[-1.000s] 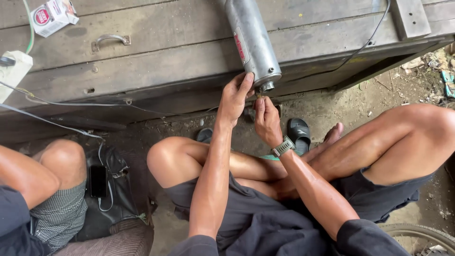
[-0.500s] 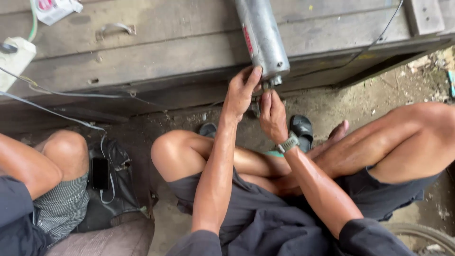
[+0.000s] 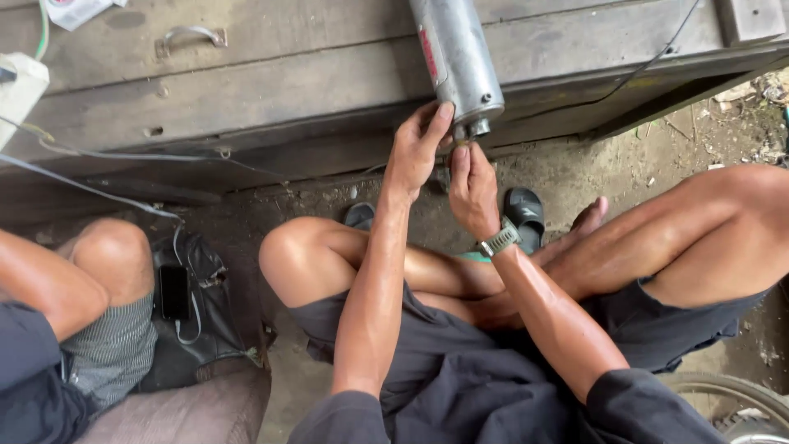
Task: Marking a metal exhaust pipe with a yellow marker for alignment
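Two hands worked at one metal cylinder [image 3: 457,57]: left hand [image 3: 417,152] gripped its end, right hand [image 3: 471,191] pinched its small nozzle [image 3: 474,129].

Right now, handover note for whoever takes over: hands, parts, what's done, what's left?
Left hand: fingers on the lower end of the metal cylinder, which lies on the wooden bench.
Right hand: fingertips pinched at the small fitting sticking out of that end; whether it grips a part is hidden.
Done: cylinder end hangs over the bench edge, both hands on it.
Left: the work at the fitting; no tool in view.
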